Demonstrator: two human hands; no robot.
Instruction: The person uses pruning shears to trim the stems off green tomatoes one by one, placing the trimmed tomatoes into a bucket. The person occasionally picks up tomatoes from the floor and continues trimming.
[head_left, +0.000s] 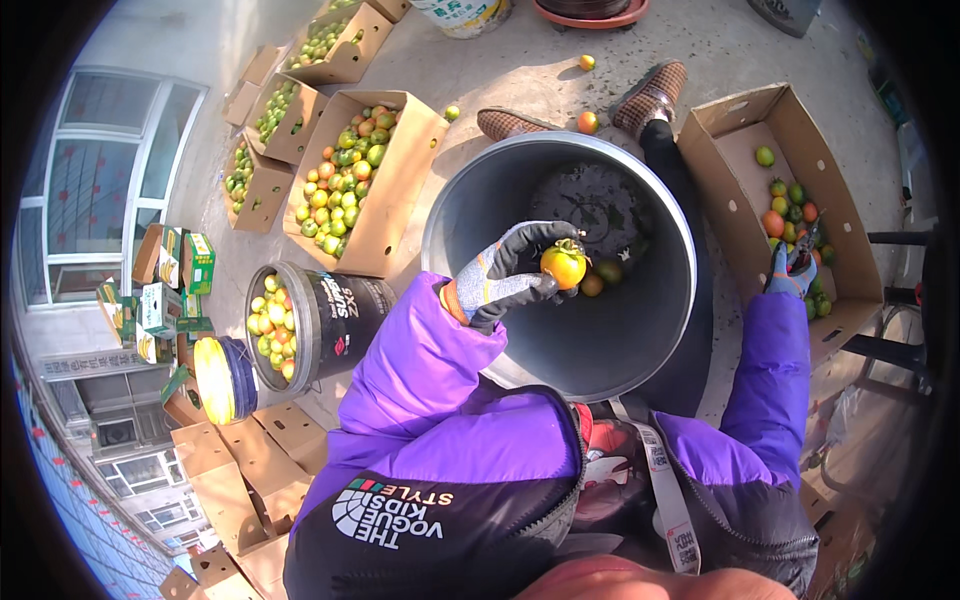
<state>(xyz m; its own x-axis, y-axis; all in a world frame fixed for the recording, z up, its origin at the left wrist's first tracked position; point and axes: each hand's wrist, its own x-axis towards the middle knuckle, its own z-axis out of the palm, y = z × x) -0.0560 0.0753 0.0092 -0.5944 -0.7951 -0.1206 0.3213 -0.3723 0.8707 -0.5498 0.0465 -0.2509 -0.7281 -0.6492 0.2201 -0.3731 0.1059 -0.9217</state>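
Observation:
My left hand, in a grey and black work glove, holds a yellow-orange tomato by its sides over a large grey tub. Deep in the tub lie a few more tomatoes and dark bits of leaf. My right hand, gloved too, is inside the cardboard box at the right, among red and green tomatoes. It grips a dark small hand tool, perhaps pruning shears, whose blades point away from me.
A cardboard box full of tomatoes stands left of the tub, smaller filled boxes behind it. Nearer are a black bucket of tomatoes and flattened cardboard boxes. Loose tomatoes lie on the concrete by my shoes.

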